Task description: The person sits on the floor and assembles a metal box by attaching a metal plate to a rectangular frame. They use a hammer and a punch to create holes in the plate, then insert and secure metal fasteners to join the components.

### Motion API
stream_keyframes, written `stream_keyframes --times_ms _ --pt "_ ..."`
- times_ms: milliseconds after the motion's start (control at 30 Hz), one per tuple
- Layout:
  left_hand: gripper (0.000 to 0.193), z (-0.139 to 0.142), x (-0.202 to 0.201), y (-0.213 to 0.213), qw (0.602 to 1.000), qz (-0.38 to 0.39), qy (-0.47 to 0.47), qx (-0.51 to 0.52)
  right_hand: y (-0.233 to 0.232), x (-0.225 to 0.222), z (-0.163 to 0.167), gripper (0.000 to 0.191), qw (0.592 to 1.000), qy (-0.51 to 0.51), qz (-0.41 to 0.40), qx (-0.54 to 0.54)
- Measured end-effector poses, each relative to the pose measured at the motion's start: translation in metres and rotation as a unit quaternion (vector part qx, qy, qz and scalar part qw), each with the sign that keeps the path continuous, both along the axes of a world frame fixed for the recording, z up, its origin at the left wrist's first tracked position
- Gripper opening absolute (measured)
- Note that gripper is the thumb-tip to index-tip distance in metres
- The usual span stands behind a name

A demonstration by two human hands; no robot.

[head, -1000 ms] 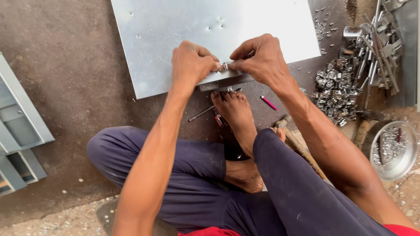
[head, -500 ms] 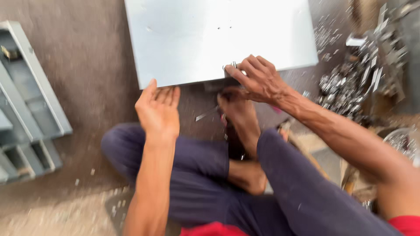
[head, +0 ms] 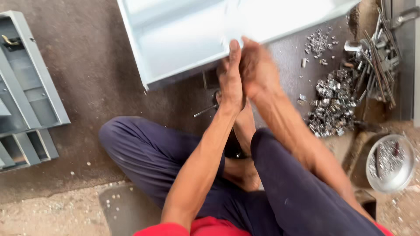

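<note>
A light grey sheet-metal panel (head: 183,39) with a folded rim lies tilted at the top of the head view, over the dark floor. My left hand (head: 231,78) and my right hand (head: 259,70) are pressed close together at the panel's near edge, both gripping it. The hands are blurred, and anything small between the fingers is hidden. My bare foot (head: 245,126) sits just below the hands. I sit cross-legged in dark trousers.
Grey metal frames (head: 26,87) lie at the left. A heap of small shiny hardware (head: 332,105) is at the right, with rods and tools (head: 376,48) beyond it and a round metal bowl (head: 389,164) nearer. A thin tool (head: 203,111) lies on the floor.
My left hand, which had been off the panel half a second ago, has come back beside my right hand. The panel has tipped up, and its folded rim now shows.
</note>
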State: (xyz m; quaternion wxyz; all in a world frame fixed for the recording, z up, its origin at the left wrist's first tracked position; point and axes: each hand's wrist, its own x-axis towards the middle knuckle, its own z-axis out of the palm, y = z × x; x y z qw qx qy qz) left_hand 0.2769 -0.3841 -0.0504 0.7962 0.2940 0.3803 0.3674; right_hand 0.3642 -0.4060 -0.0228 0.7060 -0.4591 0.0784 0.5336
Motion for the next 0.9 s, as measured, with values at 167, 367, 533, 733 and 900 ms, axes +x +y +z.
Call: stream_keyframes --times_ms 167,367,533,733,900 --pt "0.057 -0.015 -0.007 -0.01 0.997 0.055 0.058 0.012 -0.019 -0.019 -0.041 0.02 1.0 0.02 -0.016 0.006" --pt "0.033 -0.016 -0.012 0.026 0.988 0.038 -0.127 -0.083 -0.05 -0.003 -0.013 0.05 0.969 -0.223 0.105 -0.025" --pt "0.042 0.002 -0.026 0.075 0.979 -0.005 -0.138 -0.149 -0.036 0.012 -0.025 0.109 0.291 -0.921 0.255 -0.046" --pt "0.052 0.021 -0.025 0.121 0.981 -0.04 -0.088 -0.17 0.039 -0.001 -0.041 0.087 0.5 -0.674 0.461 -0.288" --pt "0.039 0.019 -0.037 0.126 0.982 -0.039 -0.108 -0.151 0.047 -0.003 -0.044 0.089 0.608 -0.715 0.262 -0.225"
